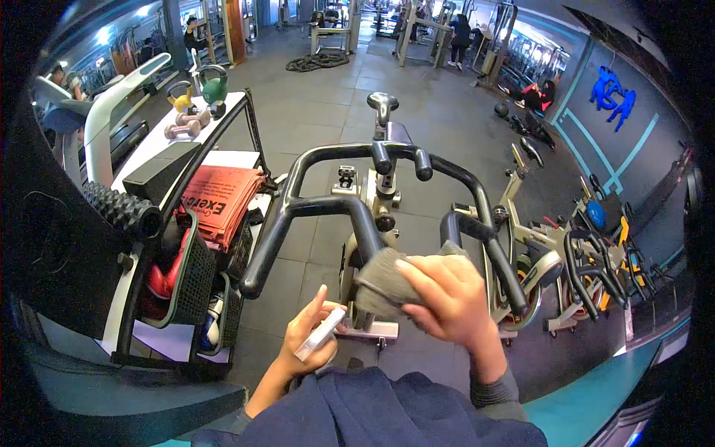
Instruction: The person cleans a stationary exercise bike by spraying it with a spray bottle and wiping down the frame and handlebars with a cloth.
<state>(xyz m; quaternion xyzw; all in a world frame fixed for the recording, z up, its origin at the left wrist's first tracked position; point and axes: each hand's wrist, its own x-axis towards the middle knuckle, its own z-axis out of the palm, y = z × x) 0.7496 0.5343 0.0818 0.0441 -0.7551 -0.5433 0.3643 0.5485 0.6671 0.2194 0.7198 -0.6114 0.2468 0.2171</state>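
Observation:
In the head view a stationary bike stands in front of me, its black handlebar (302,179) curving round both sides. A folded grey cloth (387,281) is gripped in my right hand (450,298); it is at the lower end of the left inner bar, and I cannot tell whether it presses on it. Lower and to the left, my left hand (305,339) is closed round a white spray bottle (322,334), seen from above with its body mostly hidden. The bike's saddle (383,106) points away beyond the handlebar.
On the left a rack (253,127) carries dumbbells (182,129), kettlebells (214,89), orange bags (220,197), a black foam roller (123,208) and baskets (186,276). More exercise bikes (536,261) line the right. Several people, one a seated person (540,95), are farther off.

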